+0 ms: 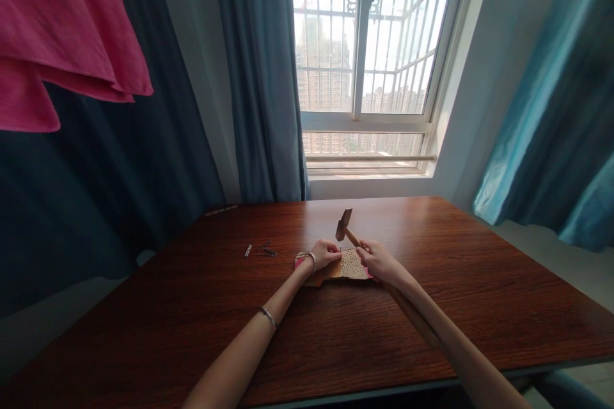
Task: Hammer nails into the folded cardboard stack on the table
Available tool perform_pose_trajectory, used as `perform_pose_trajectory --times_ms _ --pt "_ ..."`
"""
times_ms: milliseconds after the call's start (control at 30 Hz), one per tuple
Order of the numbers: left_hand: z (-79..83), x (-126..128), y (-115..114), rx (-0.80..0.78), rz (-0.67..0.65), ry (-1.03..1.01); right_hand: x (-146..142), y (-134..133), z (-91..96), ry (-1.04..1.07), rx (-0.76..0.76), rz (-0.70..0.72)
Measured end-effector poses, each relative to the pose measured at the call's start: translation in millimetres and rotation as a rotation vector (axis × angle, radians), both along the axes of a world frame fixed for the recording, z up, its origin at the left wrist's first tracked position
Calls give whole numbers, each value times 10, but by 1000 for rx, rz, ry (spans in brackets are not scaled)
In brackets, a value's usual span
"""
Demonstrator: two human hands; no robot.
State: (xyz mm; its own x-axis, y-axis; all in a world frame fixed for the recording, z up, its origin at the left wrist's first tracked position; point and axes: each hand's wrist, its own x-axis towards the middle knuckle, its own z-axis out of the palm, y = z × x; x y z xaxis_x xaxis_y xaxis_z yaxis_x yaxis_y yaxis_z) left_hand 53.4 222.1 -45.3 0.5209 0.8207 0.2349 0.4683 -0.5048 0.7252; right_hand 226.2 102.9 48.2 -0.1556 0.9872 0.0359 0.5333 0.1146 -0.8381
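Note:
A small tan wooden piece (pixel 352 265) dotted with many small holes or nail heads lies on the brown table (pixel 201 307), over something pink. My left hand (pixel 325 252) pinches a thin nail upright at the piece's far edge. My right hand (pixel 378 260) grips the wooden handle of a hammer (pixel 344 225), whose metal head hangs just above the nail.
A few loose nails (pixel 261 249) lie on the table left of my hands. Blue curtains (pixel 261 77) flank a barred window (pixel 369 45) behind the table. A pink cloth (pixel 62 32) hangs at the upper left. The table's near edge runs along the bottom.

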Motion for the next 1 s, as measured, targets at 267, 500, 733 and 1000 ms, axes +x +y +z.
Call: perform_pose_trajectory --times_ms 267,500,733,1000 --pt "14 8 -9 -8 13 31 -7 -6 46 -39 -1 -8" --pt "4 7 -5 3 8 23 -18 -21 32 -77 -2 -8" --pt "33 16 -27 -13 31 36 -11 -45 34 -63 -16 35" --pt "47 19 -38 -26 31 31 -7 -25 30 -66 -39 20"
